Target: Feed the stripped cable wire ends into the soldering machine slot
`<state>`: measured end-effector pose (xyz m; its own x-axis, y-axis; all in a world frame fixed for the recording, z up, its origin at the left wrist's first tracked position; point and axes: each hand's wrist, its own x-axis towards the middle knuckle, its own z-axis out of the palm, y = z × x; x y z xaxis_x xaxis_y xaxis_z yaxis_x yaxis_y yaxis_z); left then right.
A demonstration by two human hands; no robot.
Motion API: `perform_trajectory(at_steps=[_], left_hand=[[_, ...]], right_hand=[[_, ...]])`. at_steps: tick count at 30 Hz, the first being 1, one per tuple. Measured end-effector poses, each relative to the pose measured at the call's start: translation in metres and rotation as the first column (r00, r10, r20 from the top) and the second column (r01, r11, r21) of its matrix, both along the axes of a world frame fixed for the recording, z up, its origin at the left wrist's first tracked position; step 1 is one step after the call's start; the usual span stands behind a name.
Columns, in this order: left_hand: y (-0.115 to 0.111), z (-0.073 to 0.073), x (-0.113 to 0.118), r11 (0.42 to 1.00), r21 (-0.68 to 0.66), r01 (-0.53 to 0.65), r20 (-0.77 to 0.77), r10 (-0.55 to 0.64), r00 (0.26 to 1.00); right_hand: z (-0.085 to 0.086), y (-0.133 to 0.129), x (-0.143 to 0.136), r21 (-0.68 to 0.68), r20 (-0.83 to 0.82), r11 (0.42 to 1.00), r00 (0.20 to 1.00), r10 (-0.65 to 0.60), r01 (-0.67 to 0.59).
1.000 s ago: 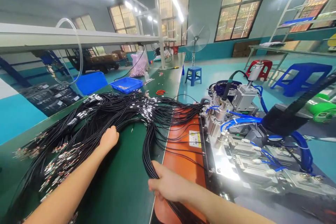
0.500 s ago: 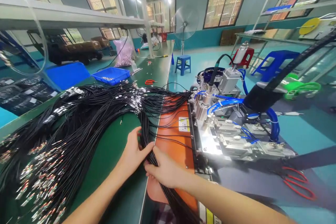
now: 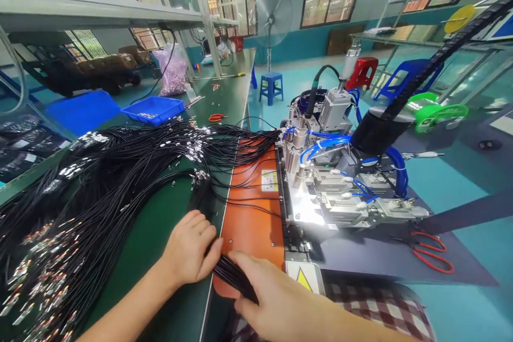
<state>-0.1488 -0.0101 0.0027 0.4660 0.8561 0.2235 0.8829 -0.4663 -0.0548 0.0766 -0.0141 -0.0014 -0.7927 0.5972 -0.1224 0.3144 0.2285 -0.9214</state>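
both drawn nearer, left hand [image 3: 188, 250] curls beyond right hand [image 3: 276, 295], fingers [image 3: 199, 226] of each gripping black cable bundle [image 3: 235, 274]

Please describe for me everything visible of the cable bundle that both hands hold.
The cable bundle consists of many thin, black cables, smooth and rubbery-looking, gathered side by side. It slants from the green table across its edge, toward the person. The left hand and right hand both grip it, the right nearer the person. Silvery tips show by the blurred far part; the near end is hidden.
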Motion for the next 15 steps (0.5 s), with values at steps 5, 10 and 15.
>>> perform_trajectory(at_steps=[5,10,15], left_hand=[[-0.001,0.001,-0.019,0.945,-0.032,-0.325,-0.076,0.322,0.944],[-0.008,-0.032,-0.02,0.963,-0.121,-0.242,-0.058,0.236,0.97],[0.013,-0.024,-0.044,0.981,-0.183,-0.066,-0.007,0.066,0.998]], right_hand=[[0.0,-0.003,0.007,0.15,0.159,0.989,0.987,-0.008,-0.016],[-0.004,-0.007,0.007,0.295,0.445,0.93,0.893,0.071,-0.221],[-0.007,-0.011,0.012,0.34,0.446,0.907,0.892,0.076,-0.248]])
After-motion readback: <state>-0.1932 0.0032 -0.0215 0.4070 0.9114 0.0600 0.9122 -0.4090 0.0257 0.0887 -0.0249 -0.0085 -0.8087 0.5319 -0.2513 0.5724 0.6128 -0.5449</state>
